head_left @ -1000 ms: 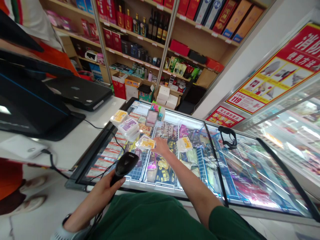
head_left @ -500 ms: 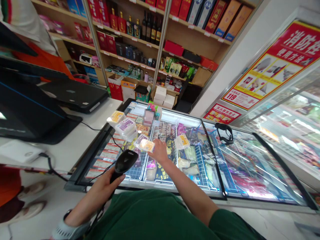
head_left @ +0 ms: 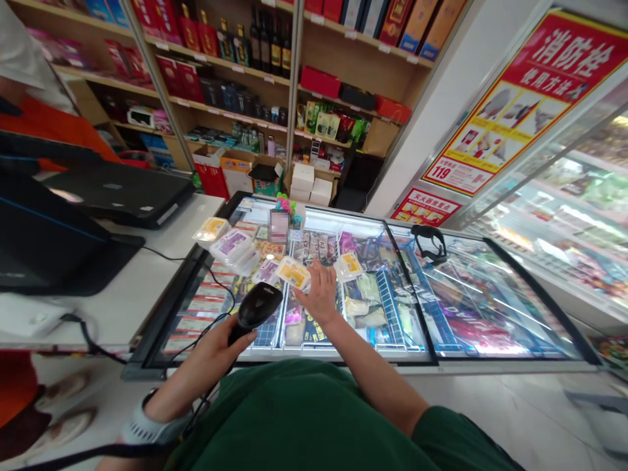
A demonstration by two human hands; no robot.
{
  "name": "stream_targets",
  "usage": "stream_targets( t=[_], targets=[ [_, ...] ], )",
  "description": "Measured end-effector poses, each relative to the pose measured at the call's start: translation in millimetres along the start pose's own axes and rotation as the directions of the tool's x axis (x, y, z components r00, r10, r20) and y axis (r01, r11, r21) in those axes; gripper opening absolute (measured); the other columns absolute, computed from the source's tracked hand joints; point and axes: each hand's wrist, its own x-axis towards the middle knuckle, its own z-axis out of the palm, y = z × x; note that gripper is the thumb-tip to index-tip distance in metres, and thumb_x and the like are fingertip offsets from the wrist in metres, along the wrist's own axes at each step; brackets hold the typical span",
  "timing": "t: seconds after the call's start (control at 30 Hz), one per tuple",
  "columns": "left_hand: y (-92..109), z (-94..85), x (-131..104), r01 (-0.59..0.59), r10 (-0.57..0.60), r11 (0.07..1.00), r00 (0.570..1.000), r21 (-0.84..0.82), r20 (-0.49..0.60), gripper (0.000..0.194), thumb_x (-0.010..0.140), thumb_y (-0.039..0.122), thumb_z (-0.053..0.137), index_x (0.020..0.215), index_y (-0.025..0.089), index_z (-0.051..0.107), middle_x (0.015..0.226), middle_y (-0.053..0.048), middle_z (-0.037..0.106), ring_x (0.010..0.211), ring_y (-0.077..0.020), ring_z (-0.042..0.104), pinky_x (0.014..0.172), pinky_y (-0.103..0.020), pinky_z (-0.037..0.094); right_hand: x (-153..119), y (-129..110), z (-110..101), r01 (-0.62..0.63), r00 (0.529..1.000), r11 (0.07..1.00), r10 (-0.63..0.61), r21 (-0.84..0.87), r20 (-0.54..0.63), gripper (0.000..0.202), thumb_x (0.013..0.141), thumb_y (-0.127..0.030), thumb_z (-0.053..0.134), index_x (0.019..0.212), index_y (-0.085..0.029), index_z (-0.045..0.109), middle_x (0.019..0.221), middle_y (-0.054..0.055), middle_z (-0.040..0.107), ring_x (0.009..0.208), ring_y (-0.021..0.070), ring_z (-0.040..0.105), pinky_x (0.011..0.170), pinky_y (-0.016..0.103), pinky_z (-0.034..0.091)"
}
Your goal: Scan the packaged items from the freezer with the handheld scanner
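My left hand [head_left: 223, 350] is wrapped round the handle of a black barcode scanner [head_left: 259, 304], its head pointing toward the packs on the freezer glass. My right hand [head_left: 320, 292] is open, fingers spread, at the right edge of a clear pack with a yellow label [head_left: 293, 272]. Whether the fingertips touch that pack is hard to tell. Just left of it lies a purple-labelled pack [head_left: 266, 271]. A stack of purple-labelled packs [head_left: 232, 244] and another yellow-labelled pack [head_left: 212, 229] are farther left. Right of my fingers sits one more yellow-labelled pack [head_left: 349, 265].
The glass-topped freezer [head_left: 289, 354] holds bagged goods in wire baskets. A black strap-like object [head_left: 430, 244] rests on its right part. The scanner's cable crosses the left side. A counter [head_left: 161, 275] with a black terminal [head_left: 44, 222] stands left, with a person in orange beyond.
My right hand has opened its fingers and shifted slightly right from the yellow-labelled pack. The scanner has moved a little right and up, closer to that pack. The view has turned slightly.
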Motion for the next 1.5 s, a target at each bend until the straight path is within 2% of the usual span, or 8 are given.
stream_targets(
  t=[0.2, 0.3, 0.43, 0.63, 0.87, 1.23, 1.5],
  targets=[
    [23, 11.2, 8, -0.029, 0.027, 0.999, 0.997, 0.024, 0.07, 0.051, 0.082, 0.051, 0.056, 0.118, 0.015, 0.058, 0.106, -0.006, 0.071, 0.101, -0.0264, 0.064, 0.089, -0.033, 0.048, -5, 8, -14, -0.04, 0.998, 0.999, 0.038, -0.03, -0.057, 0.055, 0.087, -0.053, 0.055, 0.124, -0.013, 0.05, 0.14, 0.02, 0.046, 0.131, 0.029, 0.04, 0.116, 0.051, 0.014],
    [28, 15.9, 13, -0.055, 0.05, 0.997, 0.996, 0.051, 0.079, 0.049, 0.081, 0.051, 0.056, 0.116, 0.016, 0.059, 0.104, -0.005, 0.072, 0.101, -0.0264, 0.064, 0.089, -0.032, 0.048, -8, 12, -19, -0.085, 0.996, 0.996, 0.085, -0.038, -0.022, 0.056, 0.087, -0.055, 0.054, 0.125, -0.014, 0.05, 0.142, 0.019, 0.045, 0.133, 0.0291, 0.039, 0.117, 0.051, 0.013],
    [33, 20.7, 19, -0.081, 0.076, 0.996, 0.992, 0.041, 0.104, 0.05, 0.08, 0.052, 0.057, 0.117, 0.017, 0.059, 0.112, -0.006, 0.07, 0.107, -0.0272, 0.063, 0.094, -0.034, 0.047, -10, 15, -25, -0.138, 0.99, 0.99, 0.139, -0.037, 0.025, 0.058, 0.088, -0.055, 0.052, 0.128, -0.013, 0.049, 0.144, 0.019, 0.041, 0.136, 0.0307, 0.035, 0.116, 0.053, 0.014],
    [37, 23.6, 23, -0.078, 0.069, 0.995, 0.987, 0.057, 0.145, 0.051, 0.081, 0.051, 0.056, 0.118, 0.015, 0.058, 0.109, -0.007, 0.071, 0.1, -0.0266, 0.064, 0.089, -0.034, 0.049, -9, 17, -30, -0.164, 0.986, 0.985, 0.164, -0.045, -0.004, 0.057, 0.088, -0.058, 0.051, 0.126, -0.014, 0.051, 0.144, 0.019, 0.042, 0.134, 0.0299, 0.038, 0.116, 0.051, 0.012],
    [39, 23.1, 26, -0.091, 0.08, 0.993, 0.988, 0.081, 0.132, 0.048, 0.081, 0.05, 0.056, 0.113, 0.014, 0.06, 0.101, -0.006, 0.072, 0.094, -0.0256, 0.065, 0.082, -0.032, 0.05, -8, 17, -31, -0.158, 0.987, 0.987, 0.158, -0.041, -0.013, 0.057, 0.089, -0.058, 0.05, 0.125, -0.013, 0.052, 0.143, 0.019, 0.043, 0.134, 0.0296, 0.038, 0.116, 0.051, 0.012],
    [36, 25.9, 29, -0.103, 0.088, 0.992, 0.979, 0.073, 0.183, 0.049, 0.082, 0.049, 0.056, 0.119, 0.016, 0.057, 0.106, -0.007, 0.07, 0.102, -0.0278, 0.063, 0.092, -0.035, 0.047, -10, 19, -32, -0.173, 0.985, 0.984, 0.173, -0.039, 0.0, 0.056, 0.089, -0.054, 0.051, 0.127, -0.013, 0.05, 0.145, 0.019, 0.041, 0.136, 0.0306, 0.036, 0.116, 0.052, 0.013],
    [39, 26.7, 30, -0.081, 0.068, 0.993, 0.989, 0.092, 0.134, 0.053, 0.077, 0.053, 0.059, 0.114, 0.016, 0.063, 0.104, -0.006, 0.073, 0.102, -0.0286, 0.065, 0.089, -0.034, 0.05, -13, 28, -29, -0.234, 0.972, 0.972, 0.234, -0.014, -0.03, 0.058, 0.085, -0.055, 0.057, 0.125, -0.014, 0.05, 0.142, 0.018, 0.044, 0.134, 0.0287, 0.038, 0.116, 0.049, 0.014]
  ],
)
